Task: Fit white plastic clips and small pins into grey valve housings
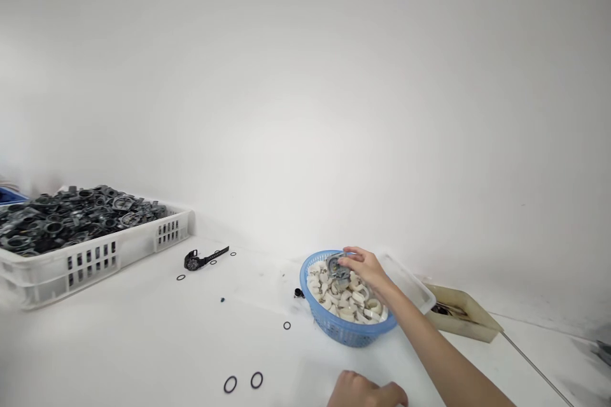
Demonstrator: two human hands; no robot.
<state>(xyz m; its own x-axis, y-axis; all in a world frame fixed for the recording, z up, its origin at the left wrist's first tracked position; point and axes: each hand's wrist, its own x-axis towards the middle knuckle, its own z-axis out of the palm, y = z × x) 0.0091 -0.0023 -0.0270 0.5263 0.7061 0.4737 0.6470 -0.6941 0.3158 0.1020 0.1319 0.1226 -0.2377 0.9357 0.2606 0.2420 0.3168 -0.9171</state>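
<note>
My right hand (pixel 365 265) reaches over a blue round basket (pixel 351 336). Its thumb and fingers are closed on a grey plastic part (pixel 337 267) with a rounded opening, just above the heap. White plastic parts (pixel 356 301), some curved like rings, fill the basket. My left hand (pixel 365 390) is low at the bottom edge of the view, in front of the basket. Its fingers are curled with the knuckles up, and whatever they hold is hidden. Two black rubber rings (pixel 256 380) lie on the white table to its left.
A white crate (pixel 95 267) heaped with dark grey parts stands at the left. A black wristwatch (pixel 193 262), several small rings and a black bit (pixel 298 293) lie on the table. Behind my right arm are a white tray (pixel 405 280) and a beige bin (pixel 470 315).
</note>
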